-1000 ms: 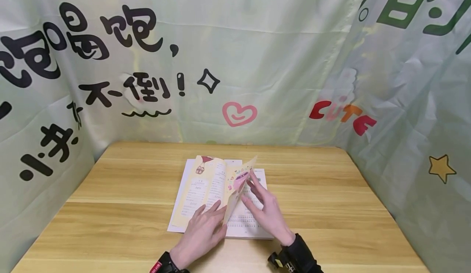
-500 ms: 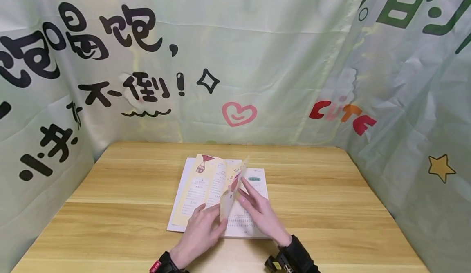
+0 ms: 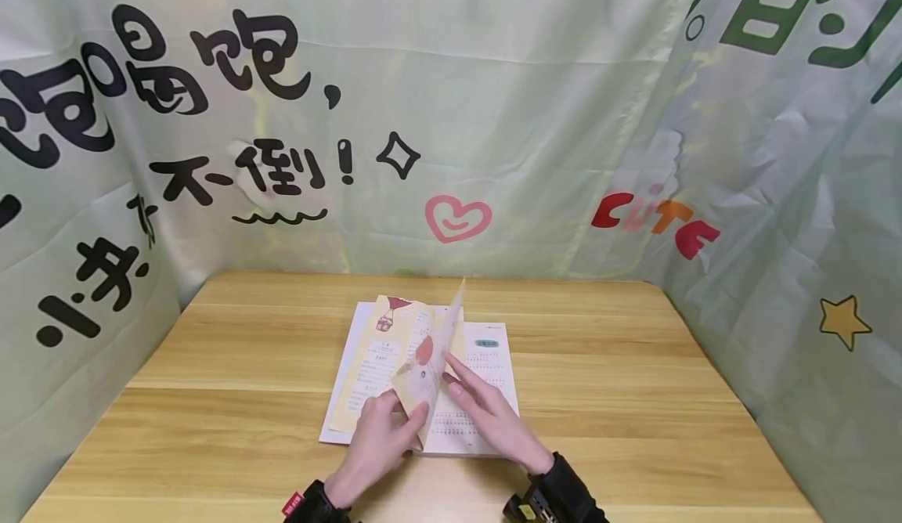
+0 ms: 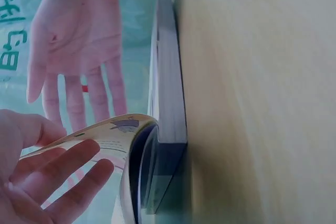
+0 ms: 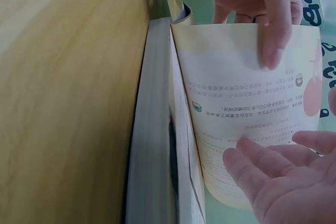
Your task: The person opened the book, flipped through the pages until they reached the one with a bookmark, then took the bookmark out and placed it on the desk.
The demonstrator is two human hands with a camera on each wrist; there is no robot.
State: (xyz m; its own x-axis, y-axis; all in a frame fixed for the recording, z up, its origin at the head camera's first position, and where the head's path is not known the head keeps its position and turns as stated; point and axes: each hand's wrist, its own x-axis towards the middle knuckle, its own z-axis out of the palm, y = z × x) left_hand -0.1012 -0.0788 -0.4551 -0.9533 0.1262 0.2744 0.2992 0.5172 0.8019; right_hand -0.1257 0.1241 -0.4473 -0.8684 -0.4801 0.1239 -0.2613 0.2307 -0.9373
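A thin cream booklet (image 3: 371, 386) with printed text and pictures lies open on a thick white book (image 3: 491, 362). One page (image 5: 252, 90) of the booklet stands raised and curved. My left hand (image 3: 380, 431) pinches that page near its lower edge, thumb on one face and fingers behind it. My right hand (image 3: 491, 417) is at the page's right side, fingers extended and slightly bent; in the right wrist view its fingertips (image 5: 244, 145) are at the printed face, though I cannot tell whether they touch. The left hand covers the booklet's lower middle.
Both lie on a light wooden table (image 3: 634, 398), near its front. A pale green cloth (image 3: 535, 155) with printed characters, a heart and a star hangs round the back and sides. Black bands (image 3: 560, 495) circle both wrists.
The raised page has swung leftward and now stands more upright. My left hand has changed from lying on the booklet to pinching the page. The right hand has moved left.
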